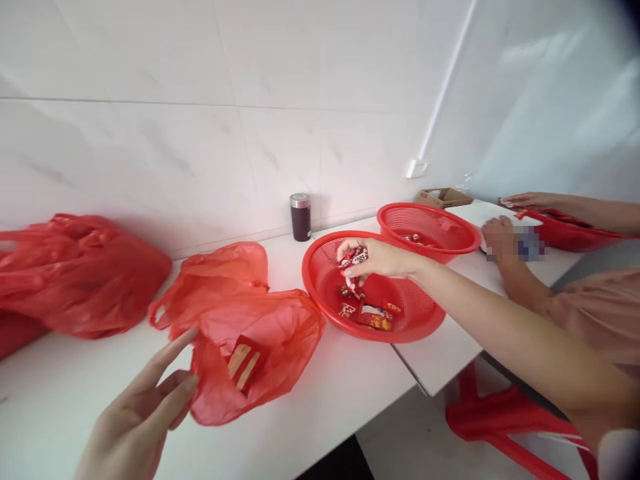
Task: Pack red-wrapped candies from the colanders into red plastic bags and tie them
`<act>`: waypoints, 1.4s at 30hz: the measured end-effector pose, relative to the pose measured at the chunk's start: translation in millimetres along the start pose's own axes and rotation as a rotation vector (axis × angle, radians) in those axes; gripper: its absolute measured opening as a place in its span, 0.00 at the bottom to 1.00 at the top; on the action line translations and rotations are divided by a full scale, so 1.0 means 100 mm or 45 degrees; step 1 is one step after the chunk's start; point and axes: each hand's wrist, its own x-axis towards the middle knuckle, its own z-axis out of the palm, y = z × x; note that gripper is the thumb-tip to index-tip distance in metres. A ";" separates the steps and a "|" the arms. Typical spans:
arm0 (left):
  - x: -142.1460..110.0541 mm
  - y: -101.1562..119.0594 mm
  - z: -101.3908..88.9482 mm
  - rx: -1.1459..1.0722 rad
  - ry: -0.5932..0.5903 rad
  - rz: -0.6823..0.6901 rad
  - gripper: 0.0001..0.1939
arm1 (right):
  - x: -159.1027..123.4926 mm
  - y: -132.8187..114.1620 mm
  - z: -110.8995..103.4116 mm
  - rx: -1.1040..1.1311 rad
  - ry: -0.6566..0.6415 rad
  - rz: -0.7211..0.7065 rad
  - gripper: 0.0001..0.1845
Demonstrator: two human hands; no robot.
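By the left edge of the open bag [295, 333], the left hand [140, 407] was held with index finger and thumb spread; whether plastic was pinched by the other fingers cannot be told. A red-and-tan pack [245, 363] was contained in the bag. Over the front basket [400, 333], wrapped packets [357, 257] were pinched by the right hand [373, 259]; more packets were scattered below. Behind these, a rear basket [415, 217] and a cup [301, 221] were placed.

Dark tumbler [301, 222] near white wall [275, 160]
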 end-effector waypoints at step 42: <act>0.40 1.07 -1.20 -0.029 0.031 0.119 0.25 | 0.63 -1.07 0.46 -0.318 0.359 -0.646 0.12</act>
